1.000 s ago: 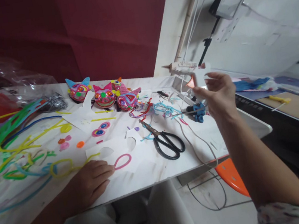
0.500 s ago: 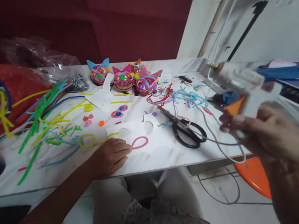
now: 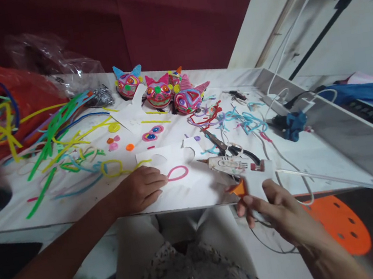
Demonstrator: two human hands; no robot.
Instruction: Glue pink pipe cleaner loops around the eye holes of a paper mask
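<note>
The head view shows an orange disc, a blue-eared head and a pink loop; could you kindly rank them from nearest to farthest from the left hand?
1. Pink loop: right at the left hand's fingertips, to its right.
2. Orange disc: just beyond the hand.
3. Blue-eared head: toward the table's back.

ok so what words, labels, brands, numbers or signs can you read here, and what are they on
No text can be read for certain.
Glue gun in the right hand: dark markings on the barrel, too small and blurred to make out; I cannot tell whether they are a brand, numbers or a warning.
I can make out no other label.
</note>
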